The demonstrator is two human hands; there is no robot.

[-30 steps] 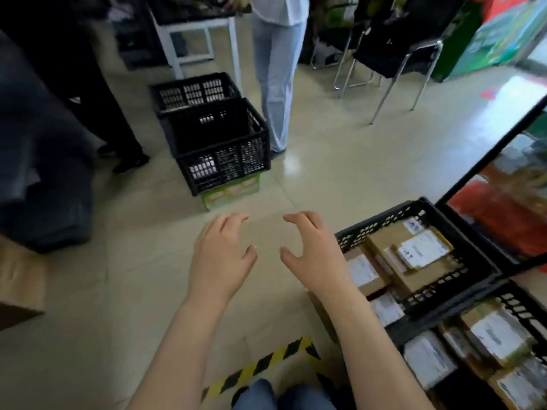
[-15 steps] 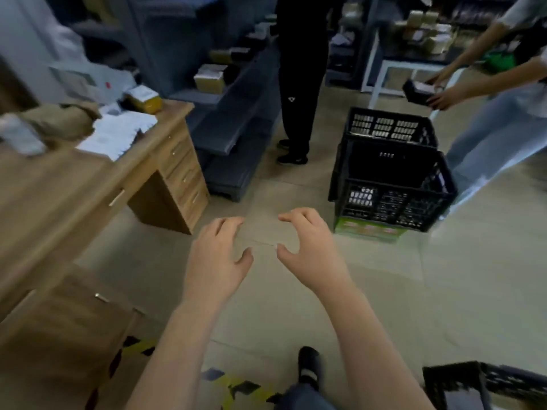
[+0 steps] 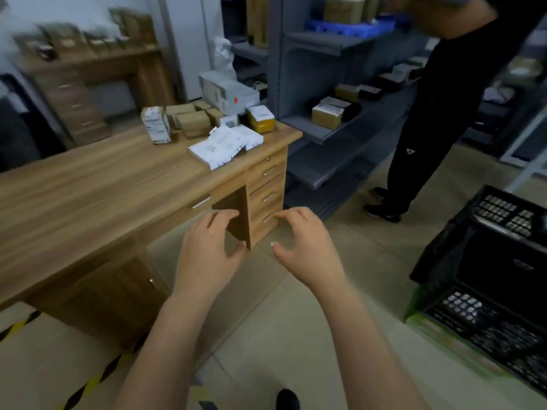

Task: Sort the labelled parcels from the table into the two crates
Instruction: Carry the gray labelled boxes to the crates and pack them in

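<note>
Head view shows me the labelled parcels bunched at the far right end of the tabletop (image 3: 88,187). A cluster of brown cardboard parcels (image 3: 192,121) sits at the back of that end. An upright white carton (image 3: 156,124) stands on the cluster's left, touching it. A yellow box (image 3: 260,118) with a white label on top sits on the right of the cluster, near the tabletop's corner. A larger grey box (image 3: 228,91) lies behind them. White flat mailers (image 3: 220,146) are fanned out in front of the cluster, reaching the tabletop's front edge.

Off the tabletop's right end, well apart from it, a black crate (image 3: 461,309) rests on a green carton (image 3: 438,332). A second black crate (image 3: 500,208) is just behind it.

My left hand (image 3: 207,253) and right hand (image 3: 305,247) hang in the air in front of the tabletop's drawer stack (image 3: 266,190). Both are empty, fingers loosely curled and thumbs pointing toward each other, with a gap between them. Neither touches anything.

Beyond the tabletop's right end are grey shelves (image 3: 325,128) carrying more boxes. A person in black clothes (image 3: 444,113) stands facing the shelves. Yellow-and-black tape (image 3: 94,380) runs across the floor below the tabletop's near side.
</note>
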